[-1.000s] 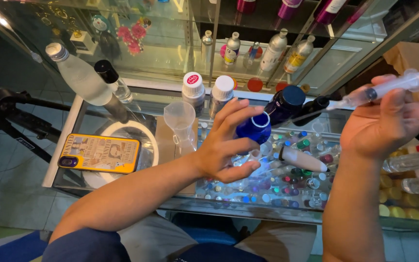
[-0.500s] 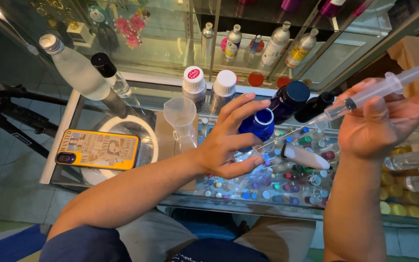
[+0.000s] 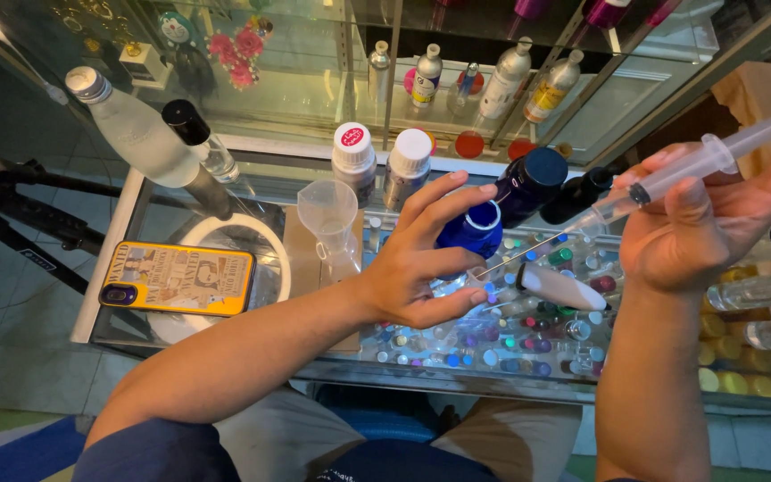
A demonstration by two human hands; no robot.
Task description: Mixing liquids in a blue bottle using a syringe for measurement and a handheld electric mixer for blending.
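Clear plastic syringe with a long thin needle [image 3: 698,165] sits pinched in the right hand [image 3: 716,223], fingers curled tight around it, up above the glass counter top [image 3: 252,192]. Its needle tip reaches the left hand [image 3: 421,263], whose fingers wrap a small round blue bottle [image 3: 470,232]. A yellow phone [image 3: 176,279] lies well apart.

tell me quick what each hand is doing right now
Left hand: closed around a small blue bottle, fingers partly spread.
Right hand: closed on a clear syringe, its needle pointing toward the blue bottle.
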